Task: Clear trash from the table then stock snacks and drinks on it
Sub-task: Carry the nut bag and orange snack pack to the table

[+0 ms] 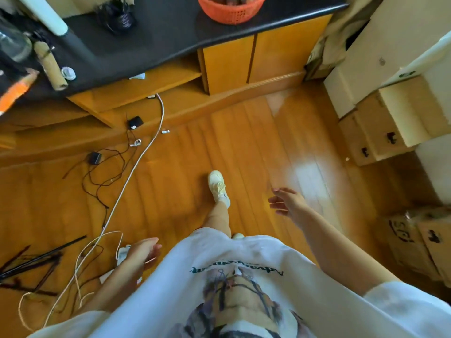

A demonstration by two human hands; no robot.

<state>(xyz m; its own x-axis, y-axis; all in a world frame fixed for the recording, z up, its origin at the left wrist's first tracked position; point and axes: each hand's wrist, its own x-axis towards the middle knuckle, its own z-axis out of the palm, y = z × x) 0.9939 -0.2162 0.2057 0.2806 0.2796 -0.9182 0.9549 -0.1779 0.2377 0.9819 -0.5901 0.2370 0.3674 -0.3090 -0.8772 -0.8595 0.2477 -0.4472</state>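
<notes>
I look down at a wooden floor while walking, one white shoe [219, 187] stepping forward. My left hand [142, 251] hangs low at the left with fingers loosely apart and nothing in it. My right hand [288, 202] reaches out to the right, open and empty. A black-topped cabinet [156, 35] runs along the top, carrying an orange basket [229, 8] with dark items inside that I cannot make out. No trash, snacks or drinks can be told apart in this view.
Black and white cables [117, 181] and a power strip [122, 254] sprawl over the floor at the left, with dark sticks [31, 262] beside them. Stacked cardboard boxes [380, 123] line the right side. A cardboard tube [50, 67] lies on the countertop's left end.
</notes>
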